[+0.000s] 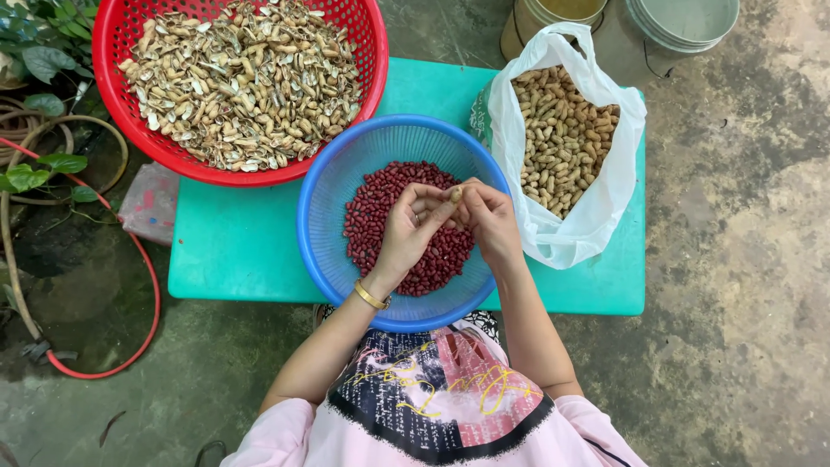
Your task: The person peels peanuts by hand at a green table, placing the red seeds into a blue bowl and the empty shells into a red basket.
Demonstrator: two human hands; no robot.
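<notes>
**Shelling a peanut over the blue basket**

Head view: both hands meet at the centre of the frame, above the blue basket (pixel 324 186) of red shelled kernels (pixel 380 207). The left hand (pixel 413 227), with a gold bangle at its wrist, and the right hand (pixel 491 218) are closed together on a single peanut (pixel 456 194), pinched between the fingertips of both; whether its shell has cracked yet is too small to tell.

The basket sits on a teal desk (pixel 233 251). In the upper left of the frame a red basket (pixel 117 39) holds a heap of empty shells (pixel 242 82), its rim just beside the blue one. In the upper right a white plastic bag (pixel 596 216) stands open, full of unshelled peanuts (pixel 562 138), close to the right hand.

Judging from this, the step in hand is splitting one pod. The next move would call for pressing the shell open along its seam, letting the kernels drop into the blue basket, and keeping hold of the husk so it can go to the red one.
</notes>
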